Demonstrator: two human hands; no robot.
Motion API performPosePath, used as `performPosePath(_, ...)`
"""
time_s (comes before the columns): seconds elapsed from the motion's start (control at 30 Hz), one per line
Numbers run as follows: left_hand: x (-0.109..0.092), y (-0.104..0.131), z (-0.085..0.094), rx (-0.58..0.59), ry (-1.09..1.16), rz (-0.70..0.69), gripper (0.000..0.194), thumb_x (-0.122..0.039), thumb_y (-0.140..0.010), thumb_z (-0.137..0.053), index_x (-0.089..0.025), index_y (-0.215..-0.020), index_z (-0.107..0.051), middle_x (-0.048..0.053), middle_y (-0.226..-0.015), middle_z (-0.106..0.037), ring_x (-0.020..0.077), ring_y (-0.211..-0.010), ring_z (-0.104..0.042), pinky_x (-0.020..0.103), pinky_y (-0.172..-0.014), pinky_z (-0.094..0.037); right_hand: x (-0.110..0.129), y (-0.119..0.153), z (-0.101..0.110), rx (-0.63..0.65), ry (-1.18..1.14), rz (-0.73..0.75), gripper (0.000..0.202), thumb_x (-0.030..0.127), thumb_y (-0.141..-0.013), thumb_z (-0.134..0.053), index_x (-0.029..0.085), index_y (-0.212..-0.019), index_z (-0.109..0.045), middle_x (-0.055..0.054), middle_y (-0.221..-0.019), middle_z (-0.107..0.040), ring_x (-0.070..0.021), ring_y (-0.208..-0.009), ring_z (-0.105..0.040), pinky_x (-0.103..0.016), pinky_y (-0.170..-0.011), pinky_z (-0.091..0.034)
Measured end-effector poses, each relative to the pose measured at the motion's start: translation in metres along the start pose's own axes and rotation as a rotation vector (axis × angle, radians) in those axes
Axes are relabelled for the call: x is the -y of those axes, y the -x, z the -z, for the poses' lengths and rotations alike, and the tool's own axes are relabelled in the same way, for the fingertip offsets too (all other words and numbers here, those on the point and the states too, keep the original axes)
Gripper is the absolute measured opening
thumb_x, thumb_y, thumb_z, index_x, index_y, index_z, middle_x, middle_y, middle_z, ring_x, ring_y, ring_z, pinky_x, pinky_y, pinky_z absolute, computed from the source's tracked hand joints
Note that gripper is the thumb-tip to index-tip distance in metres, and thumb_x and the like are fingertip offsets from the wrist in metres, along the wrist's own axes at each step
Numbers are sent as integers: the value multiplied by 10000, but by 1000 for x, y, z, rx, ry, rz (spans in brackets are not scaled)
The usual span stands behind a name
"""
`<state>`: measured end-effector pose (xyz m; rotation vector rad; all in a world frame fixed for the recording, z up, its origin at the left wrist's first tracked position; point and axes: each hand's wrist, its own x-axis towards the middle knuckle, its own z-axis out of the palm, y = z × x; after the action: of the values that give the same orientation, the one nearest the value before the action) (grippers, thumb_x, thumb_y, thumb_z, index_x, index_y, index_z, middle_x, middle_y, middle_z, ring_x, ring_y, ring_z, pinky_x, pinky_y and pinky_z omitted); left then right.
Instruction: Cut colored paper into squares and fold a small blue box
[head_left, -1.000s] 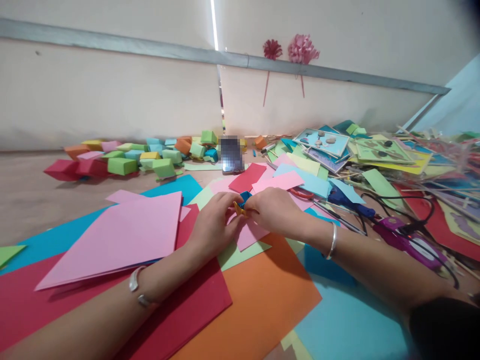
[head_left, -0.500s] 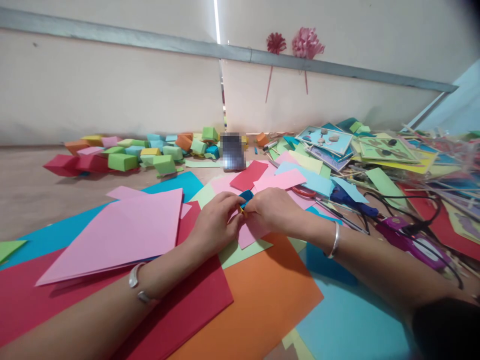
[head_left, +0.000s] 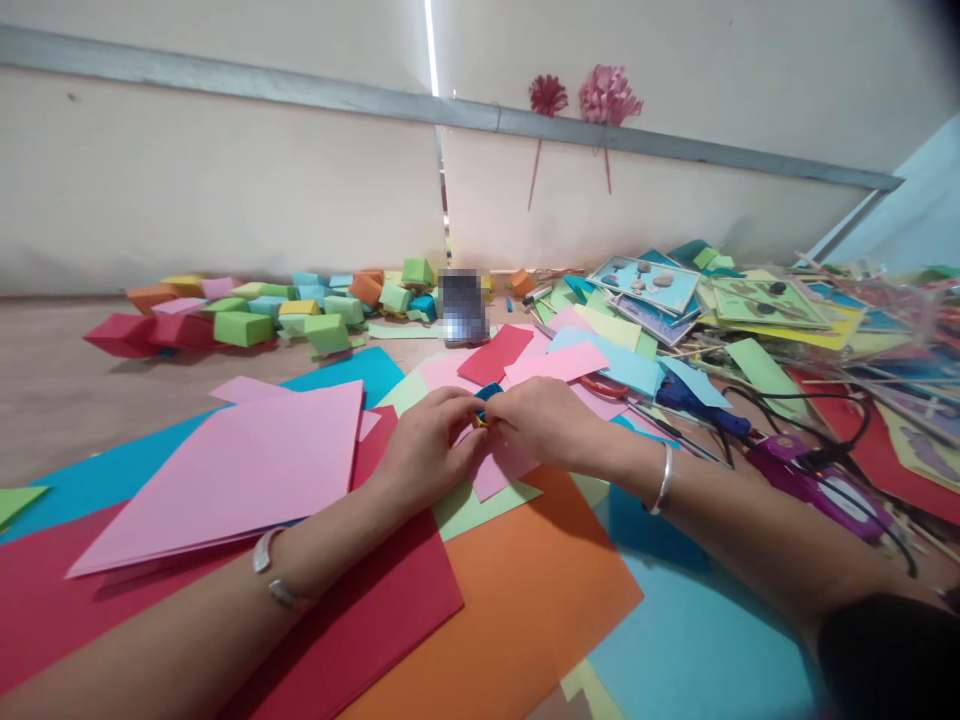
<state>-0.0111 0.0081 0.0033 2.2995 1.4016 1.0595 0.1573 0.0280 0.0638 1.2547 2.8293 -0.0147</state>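
Observation:
Between my fingertips is a small folded piece of blue paper (head_left: 487, 392) with a bit of yellow at its lower edge. My left hand (head_left: 431, 440) pinches it from the left. From the right, my right hand (head_left: 544, 422) grips it with curled fingers, which cover much of it. Below the hands lie a pink paper strip (head_left: 501, 470) and a light green sheet (head_left: 469, 515). Nearer to me is a large orange sheet (head_left: 525, 590). A folded pink sheet (head_left: 240, 470) rests on red paper (head_left: 390, 620) beside my left forearm.
Several folded paper boxes (head_left: 244, 328) stand along the wall at the back left. On the right are a purple glue gun (head_left: 821, 485) with a black cord, scissors (head_left: 604, 385), and framed pictures (head_left: 649, 280). Two paper flowers (head_left: 609, 97) hang on the wall rail.
The blue paper has turned slightly between my fingers and sits a little lower. Both hands keep their grip on it. The whole view has shifted slightly.

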Motion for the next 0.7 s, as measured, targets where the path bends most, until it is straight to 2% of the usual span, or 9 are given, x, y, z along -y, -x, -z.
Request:
performPosePath(0.13, 0, 0, -1, -34, -6, -2, 200, -251, -843, -572, -209, -971, -719, 80, -1007, -732, 227, -867, -688, 356, -737, -572, 0, 6, 5, -86, 5, -12, 235, 185, -957, -531, 146, -1156, -649, -89, -884, -730, -178, -728, -602, -286, -555, -232)
performPosePath(0.2, 0, 1, -2, -54, -11, 1, 205, -242, -832, -576, -205, -971, -723, 85, -1026, -730, 232, -877, -691, 366, -751, -580, -4, 8, 10, -144, 8, -80, 204, 207, -961, -534, 141, -1113, -654, -91, -875, -720, -185, -737, -603, -288, -553, -228)
performPosePath(0.3, 0, 1, -2, -74, -23, 4, 233, -203, -808, -554, -204, -965, -726, 87, -1055, -727, 241, -923, -694, 375, -783, -589, -11, 8, 18, -201, -14, -131, 196, 155, -961, -498, 155, -997, -691, -75, -877, -711, -176, -770, -598, -282, -571, -248)
performPosePath(0.4, 0, 1, -2, -75, -30, -9, 248, -187, -795, -532, -206, -959, -717, 83, -1051, -732, 241, -949, -694, 371, -796, -590, -12, 8, 20, -143, -37, -76, 216, 164, -963, -512, 179, -966, -727, -70, -922, -689, -166, -798, -586, -274, -582, -266)
performPosePath(0.5, -2, 1, -2, -57, 3, 17, 269, -222, -806, -546, -209, -1045, -669, 73, -1042, -740, 228, -893, -704, 359, -747, -594, -7, 7, 17, -77, -26, -49, 206, 217, -969, -544, 182, -1050, -730, -84, -979, -662, -158, -777, -571, -273, -571, -265)
performPosePath(0.57, -2, 2, -2, -45, 41, 62, 362, -220, -794, -563, -219, -1154, -598, 63, -1058, -743, 212, -849, -715, 346, -718, -596, -4, 6, 15, -49, -3, -48, 206, 244, -968, -562, 166, -1076, -719, -88, -978, -657, -157, -757, -565, -277, -555, -253)
performPosePath(0.7, -3, 2, -2, -22, 88, 114, 513, -215, -772, -585, -236, -1271, -469, 48, -1066, -748, 194, -803, -731, 332, -694, -596, -2, 4, 12, -9, 11, -6, 178, 229, -960, -564, 142, -985, -717, -78, -938, -658, -158, -748, -561, -281, -546, -253)
